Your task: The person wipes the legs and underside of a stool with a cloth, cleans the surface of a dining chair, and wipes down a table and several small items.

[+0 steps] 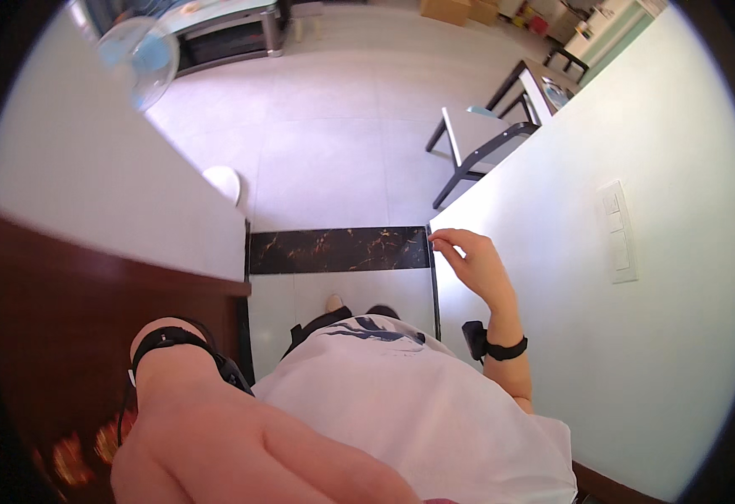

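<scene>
My left hand (241, 441) is large and close to the camera at the lower left, its back towards me; its fingertips run out of view at the bottom, so what it touches is hidden. A black strap (172, 338) with a small device and a cable circles that wrist. My right hand (465, 252) hangs beside the white wall (544, 252), fingers loosely bent, thumb a little apart, holding nothing visible. Another black strap (507, 350) with a device sits on the right wrist. Between the arms is a white shirt (373, 390) with a dark print.
A dark marble threshold (339, 250) crosses the tiled floor ahead. Switch plates (619, 233) are on the right wall, a brown wooden ledge (153, 277) at left. Beyond stand a fan (140, 63), a chair (481, 142), a table (540, 82) and cardboard boxes (446, 9).
</scene>
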Demonstrator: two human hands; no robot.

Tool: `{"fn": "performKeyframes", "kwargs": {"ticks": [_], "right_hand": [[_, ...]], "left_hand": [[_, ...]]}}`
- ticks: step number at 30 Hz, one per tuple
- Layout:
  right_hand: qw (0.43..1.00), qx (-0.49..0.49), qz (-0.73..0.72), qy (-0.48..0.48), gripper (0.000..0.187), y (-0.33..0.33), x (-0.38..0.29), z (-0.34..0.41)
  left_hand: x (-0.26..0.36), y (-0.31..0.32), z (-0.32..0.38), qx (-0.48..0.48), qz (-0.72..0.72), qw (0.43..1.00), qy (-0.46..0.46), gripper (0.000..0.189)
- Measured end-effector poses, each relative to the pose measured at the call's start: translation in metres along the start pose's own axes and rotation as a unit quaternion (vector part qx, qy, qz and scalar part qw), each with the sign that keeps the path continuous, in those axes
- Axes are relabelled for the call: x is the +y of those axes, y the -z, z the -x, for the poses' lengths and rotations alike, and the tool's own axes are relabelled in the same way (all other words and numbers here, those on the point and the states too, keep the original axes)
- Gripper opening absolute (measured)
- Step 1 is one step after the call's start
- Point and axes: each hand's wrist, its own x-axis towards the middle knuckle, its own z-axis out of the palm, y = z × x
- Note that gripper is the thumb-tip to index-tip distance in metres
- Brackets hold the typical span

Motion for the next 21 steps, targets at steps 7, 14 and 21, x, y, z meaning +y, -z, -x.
{"fn": "performKeyframes", "kwargs": {"ticks": [7,14,21], "right_hand": [[0.985,0.114,-0.006,-0.129,0.018,0.062,0.079,-0.107],[0.991,0.105,-0.029,-0.082,0.017,0.115,0.163,-0.316],[0.991,0.014,-0.015,0.132,0.01,0.133,0.166,-0.553]], "left_hand": [[-0.065,0.096,-0.136,-0.044,-0.007,0.983,0.177,0.011],[-0.17,0.109,-0.295,0.136,0.013,0.978,0.156,0.02],[-0.235,0.217,-0.457,-0.121,0.032,0.987,0.096,0.009]]}}
